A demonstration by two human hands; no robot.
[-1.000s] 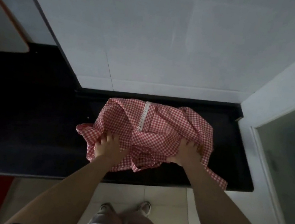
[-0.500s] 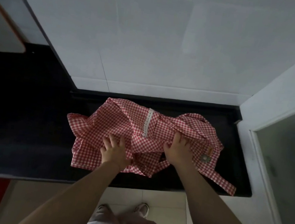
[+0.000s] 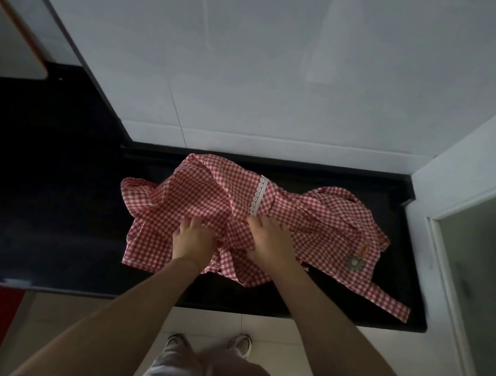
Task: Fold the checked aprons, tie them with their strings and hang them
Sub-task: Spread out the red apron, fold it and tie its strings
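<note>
A red-and-white checked apron (image 3: 207, 195) lies crumpled on the black counter (image 3: 42, 238), with a white lace strip (image 3: 260, 194) near its top and a small flower ornament (image 3: 355, 262) at its right side. One checked string (image 3: 384, 298) trails toward the counter's front right corner. My left hand (image 3: 193, 239) grips the cloth at the middle of the heap, fingertips buried in a fold. My right hand (image 3: 270, 243) lies close beside it on the bunched cloth, fingers spread toward the lace strip; whether it pinches cloth is hidden.
A white tiled wall (image 3: 258, 61) rises behind the counter. A white frame with a glass panel (image 3: 486, 253) stands at the right. A white board with an orange edge (image 3: 6, 36) sits at the far left. Below the counter edge are pale floor tiles and my feet (image 3: 209, 341).
Both hands have moved inward and now sit close together at the middle of the apron. The cloth has spread to the left and right, and the string and flower ornament have come into view.
</note>
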